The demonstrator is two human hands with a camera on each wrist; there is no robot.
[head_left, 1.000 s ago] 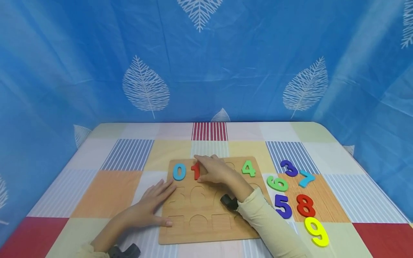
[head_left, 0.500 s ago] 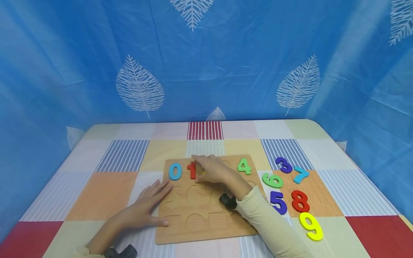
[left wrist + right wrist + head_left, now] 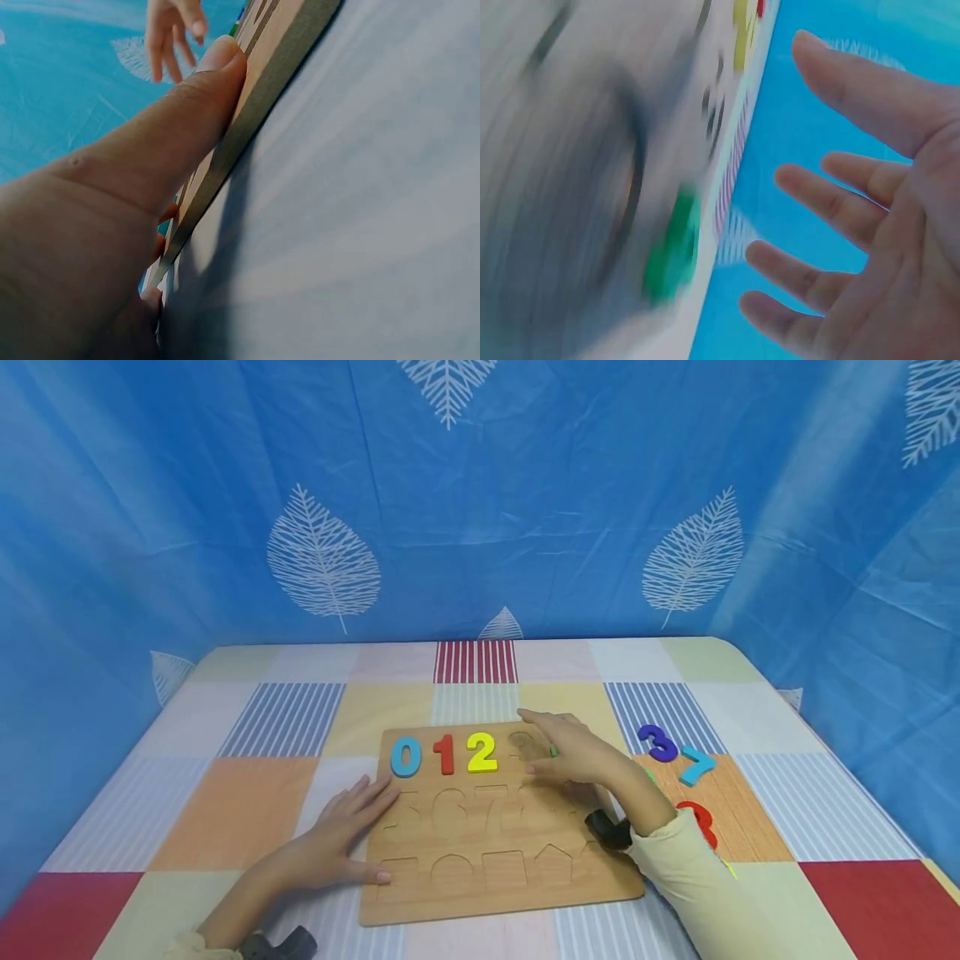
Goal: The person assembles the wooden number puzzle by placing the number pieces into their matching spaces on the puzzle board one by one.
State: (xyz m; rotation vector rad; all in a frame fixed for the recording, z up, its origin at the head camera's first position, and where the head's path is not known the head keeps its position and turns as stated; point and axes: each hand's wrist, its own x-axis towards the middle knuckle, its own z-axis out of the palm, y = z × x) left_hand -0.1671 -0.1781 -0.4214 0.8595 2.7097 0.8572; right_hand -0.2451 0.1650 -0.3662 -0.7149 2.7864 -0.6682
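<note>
A wooden number board (image 3: 480, 893) lies on the table with a blue 0 (image 3: 406, 757), a red 1 (image 3: 444, 754) and a yellow 2 (image 3: 482, 752) in its top row. My left hand (image 3: 341, 835) rests at the board's left edge, its fingers spread and its thumb on the wood. Above the board's upper right part hovers my right hand (image 3: 581, 752), fingers apart and holding nothing, as the right wrist view confirms. Beneath it the green 4 (image 3: 673, 247) is mostly hidden in the head view and blurred in the right wrist view.
Right of the board lie a purple 3 (image 3: 657, 743), a blue 7 (image 3: 697, 765) and a red 8 (image 3: 699, 823). The right forearm covers most of the other loose numbers. A blue leaf-print curtain (image 3: 480, 527) hangs behind the patchwork-covered table (image 3: 247, 802).
My right hand has let go of the yellow 2 and moved right, over the green 4. The yellow 2 is uncovered in the top row. My left hand stays at the board's edge.
</note>
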